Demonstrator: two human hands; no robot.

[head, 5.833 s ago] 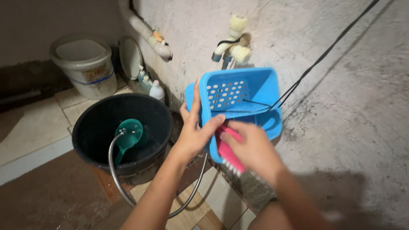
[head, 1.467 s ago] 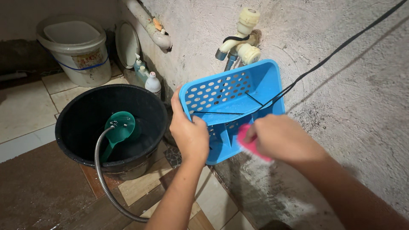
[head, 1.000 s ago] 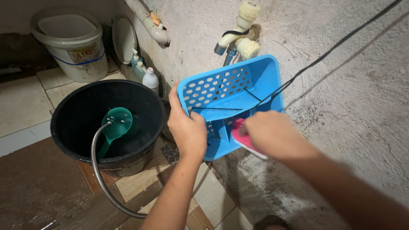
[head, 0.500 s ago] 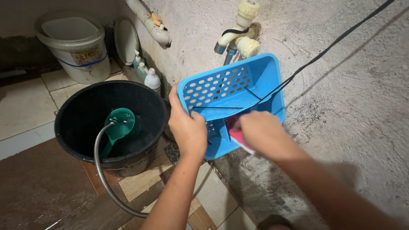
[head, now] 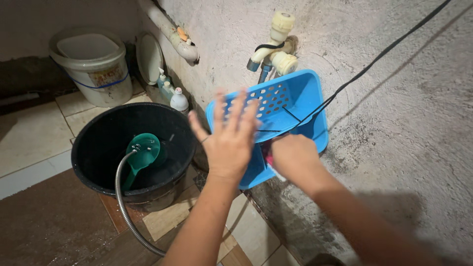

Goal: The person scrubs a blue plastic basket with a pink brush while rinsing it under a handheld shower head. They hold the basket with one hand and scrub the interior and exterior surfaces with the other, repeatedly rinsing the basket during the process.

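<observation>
A blue perforated plastic basket [head: 295,106] hangs against the rough grey wall on a black cord [head: 374,61], under a pale tap [head: 276,47]. My left hand [head: 229,140] is off the basket, fingers spread wide in front of its left rim, blurred by motion. My right hand [head: 293,157] is closed around a pink scrub brush [head: 268,160], pressed against the basket's lower front; only a sliver of the brush shows.
A black bucket [head: 98,162] stands on the tiled floor at left, with a green dipper [head: 143,152] and a metal hose [head: 123,202] in it. Behind are a white lidded pail [head: 93,66], small bottles [head: 172,93] and a wall pipe [head: 170,32].
My left hand has let go of the basket's left rim and opened wide. My right hand with the brush has shifted slightly left along the basket's lower front.
</observation>
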